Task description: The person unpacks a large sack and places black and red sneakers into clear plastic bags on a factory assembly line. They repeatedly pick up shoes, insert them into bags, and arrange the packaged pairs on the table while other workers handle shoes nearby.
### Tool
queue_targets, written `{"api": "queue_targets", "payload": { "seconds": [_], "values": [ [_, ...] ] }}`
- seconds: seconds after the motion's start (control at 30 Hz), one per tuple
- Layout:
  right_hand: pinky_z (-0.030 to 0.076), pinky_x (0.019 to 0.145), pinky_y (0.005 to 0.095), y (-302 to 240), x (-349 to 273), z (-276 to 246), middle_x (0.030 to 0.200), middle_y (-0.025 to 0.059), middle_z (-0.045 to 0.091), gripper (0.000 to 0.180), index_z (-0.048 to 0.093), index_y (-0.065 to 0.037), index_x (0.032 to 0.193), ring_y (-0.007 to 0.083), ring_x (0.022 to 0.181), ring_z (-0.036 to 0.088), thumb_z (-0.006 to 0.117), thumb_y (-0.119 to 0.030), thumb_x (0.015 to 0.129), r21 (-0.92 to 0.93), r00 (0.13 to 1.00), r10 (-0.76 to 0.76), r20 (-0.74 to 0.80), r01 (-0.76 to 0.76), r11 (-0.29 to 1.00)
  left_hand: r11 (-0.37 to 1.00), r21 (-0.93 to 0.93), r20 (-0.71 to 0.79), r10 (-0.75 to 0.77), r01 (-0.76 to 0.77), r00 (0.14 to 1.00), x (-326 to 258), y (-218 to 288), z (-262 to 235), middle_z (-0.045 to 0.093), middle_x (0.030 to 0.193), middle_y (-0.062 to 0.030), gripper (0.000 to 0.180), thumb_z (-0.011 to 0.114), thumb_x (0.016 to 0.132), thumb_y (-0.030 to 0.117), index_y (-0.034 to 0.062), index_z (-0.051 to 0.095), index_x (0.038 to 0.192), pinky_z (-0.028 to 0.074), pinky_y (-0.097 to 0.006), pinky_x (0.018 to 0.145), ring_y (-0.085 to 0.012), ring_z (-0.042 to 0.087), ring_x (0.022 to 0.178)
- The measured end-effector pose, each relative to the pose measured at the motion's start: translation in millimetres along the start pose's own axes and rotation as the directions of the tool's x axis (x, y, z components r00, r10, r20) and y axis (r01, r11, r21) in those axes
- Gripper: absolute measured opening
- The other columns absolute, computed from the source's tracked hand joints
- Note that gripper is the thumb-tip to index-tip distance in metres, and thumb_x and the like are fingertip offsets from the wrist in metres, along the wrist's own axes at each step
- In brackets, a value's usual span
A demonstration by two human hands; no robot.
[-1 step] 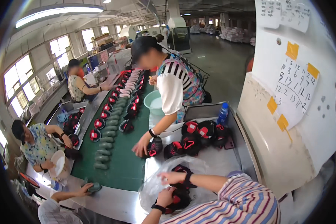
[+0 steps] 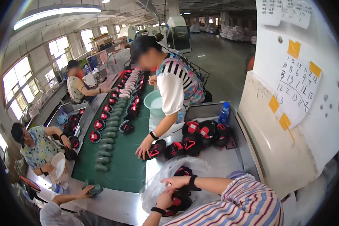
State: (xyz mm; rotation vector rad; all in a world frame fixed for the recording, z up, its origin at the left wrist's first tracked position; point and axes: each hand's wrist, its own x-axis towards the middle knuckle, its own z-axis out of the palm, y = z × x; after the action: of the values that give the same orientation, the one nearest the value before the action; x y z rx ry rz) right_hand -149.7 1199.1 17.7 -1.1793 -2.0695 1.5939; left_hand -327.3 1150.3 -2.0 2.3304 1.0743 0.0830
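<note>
My left hand (image 2: pixel 164 198) is closed round the edge of a black and red shoe upper (image 2: pixel 181 202). That upper rests on a clear plastic bag (image 2: pixel 150 190) at the near end of the bench. Just above the left hand, my right hand (image 2: pixel 177 182) has its fingers extended to the left, close to the left fingertips. I see nothing held in it. Another black and red shoe upper (image 2: pixel 183 171) lies behind my right hand, partly hidden by it. Both my wrists wear dark bands.
A green conveyor belt (image 2: pixel 128 169) carries rows of shoe uppers and grey-green foot forms (image 2: pixel 108 140). Across from me, a person's hand (image 2: pixel 143 148) touches an upper. More uppers (image 2: pixel 192 145) and a blue bottle (image 2: pixel 224 113) sit in the metal tray (image 2: pixel 248 165). Co-workers stand at left.
My right hand has come down slightly and nearer my left fingers. My left hand has barely moved. The person across has shifted their hand slightly at the upper.
</note>
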Motion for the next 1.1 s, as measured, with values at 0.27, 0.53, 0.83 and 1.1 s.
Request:
{"api": "queue_targets", "payload": {
  "seconds": [0.27, 0.53, 0.83, 1.1],
  "values": [
    [0.047, 0.080, 0.0415, 5, -92, -11, 0.130, 0.0143, 0.040, 0.080, 0.021, -0.016, 0.140, 0.0283, 0.118, 0.042, 0.037, -0.067, 0.081, 0.622, 0.970, 0.233, 0.070, -0.225, 0.750, 0.652, -0.682, -0.491, -0.072, -0.331, 0.868, -33, 14, -102, 0.058, 0.105, -0.0131, 0.042, 0.059, 0.060, -0.011, 0.0037, 0.054, 0.100, 0.045, -0.031, 0.083, -0.0233, 0.057, 0.095],
    [0.028, 0.104, 0.0390, -17, -71, 30, 0.134, 0.0008, 0.040, 0.064, 0.024, -0.023, 0.140, 0.0182, 0.123, 0.038, 0.044, -0.051, 0.086, 0.964, 0.987, -0.154, 0.049, -0.007, 0.266, 0.309, -0.906, -0.382, -0.305, -0.288, 0.872, -2, 15, -63, 0.056, 0.104, -0.0109, 0.046, 0.051, 0.069, -0.004, 0.0017, 0.045, 0.115, 0.046, -0.035, 0.083, -0.0246, 0.056, 0.096],
    [0.032, 0.099, 0.0516, -60, -65, 24, 0.131, 0.0031, 0.043, 0.060, 0.032, -0.022, 0.136, 0.0221, 0.122, 0.040, 0.056, -0.042, 0.084, 0.999, 0.998, -0.053, -0.019, 0.020, 0.028, -0.130, -0.844, -0.454, -0.341, -0.520, 0.823, 18, -11, -60, 0.054, 0.113, -0.0084, 0.032, 0.048, 0.090, 0.018, 0.0047, 0.047, 0.119, 0.041, -0.040, 0.094, -0.0226, 0.051, 0.105],
    [0.038, 0.089, 0.0530, -37, -55, 53, 0.107, 0.0008, 0.057, 0.037, 0.053, -0.015, 0.113, 0.0207, 0.105, 0.051, 0.055, -0.040, 0.085, 0.988, 0.993, 0.078, 0.090, -0.099, 0.121, -0.579, -0.752, -0.104, -0.367, -0.315, 0.924, 25, -29, -29, 0.060, 0.099, -0.0123, 0.025, 0.047, 0.088, 0.016, -0.0006, 0.052, 0.106, 0.049, -0.037, 0.083, -0.0231, 0.059, 0.092]
  ]
}}
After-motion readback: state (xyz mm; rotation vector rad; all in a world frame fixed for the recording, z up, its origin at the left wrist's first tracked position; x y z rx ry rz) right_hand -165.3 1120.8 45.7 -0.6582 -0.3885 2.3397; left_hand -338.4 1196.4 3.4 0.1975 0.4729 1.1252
